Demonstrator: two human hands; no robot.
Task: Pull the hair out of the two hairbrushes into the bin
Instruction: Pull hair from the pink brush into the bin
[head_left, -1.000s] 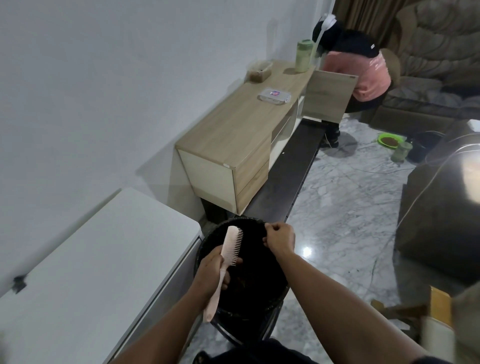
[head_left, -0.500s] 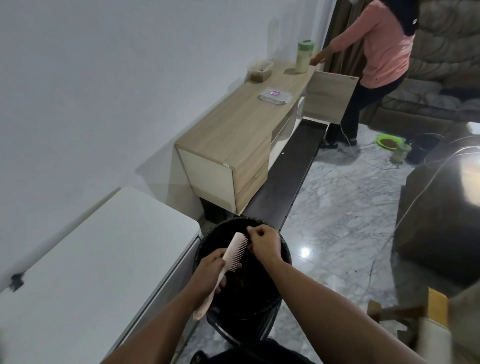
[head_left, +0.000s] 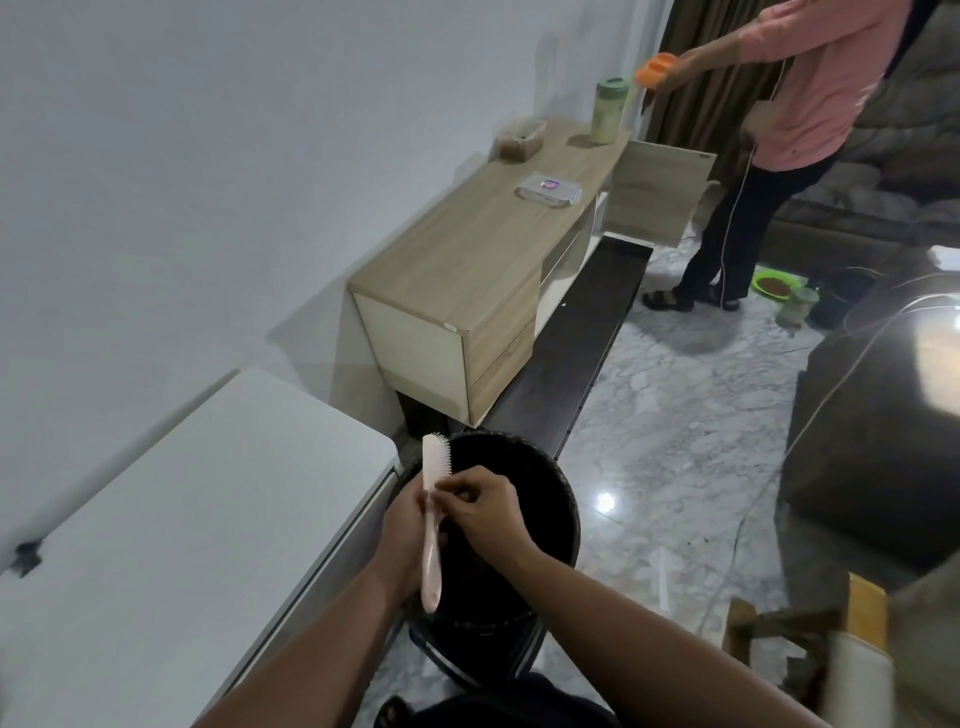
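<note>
My left hand (head_left: 402, 540) grips a pale pink hairbrush (head_left: 432, 506) by the handle, holding it nearly upright over the left side of a round black bin (head_left: 558, 486). The bristles face right. My right hand (head_left: 480, 506) has its fingertips pinched against the bristles low on the brush head, over the bin's opening. Whether hair is between those fingers is too small to tell. A second hairbrush is not in view.
A white table (head_left: 171, 525) stands to the left of the bin. A wooden cabinet (head_left: 467, 270) sits behind it on a dark ledge. A person in a pink top (head_left: 800, 93) stands at the back right on marble floor. A dark sofa (head_left: 878, 405) is at right.
My left hand turned the brush from tilted right to nearly upright. My right hand moved from the bin's far rim onto the bristles. The person at the back stood up.
</note>
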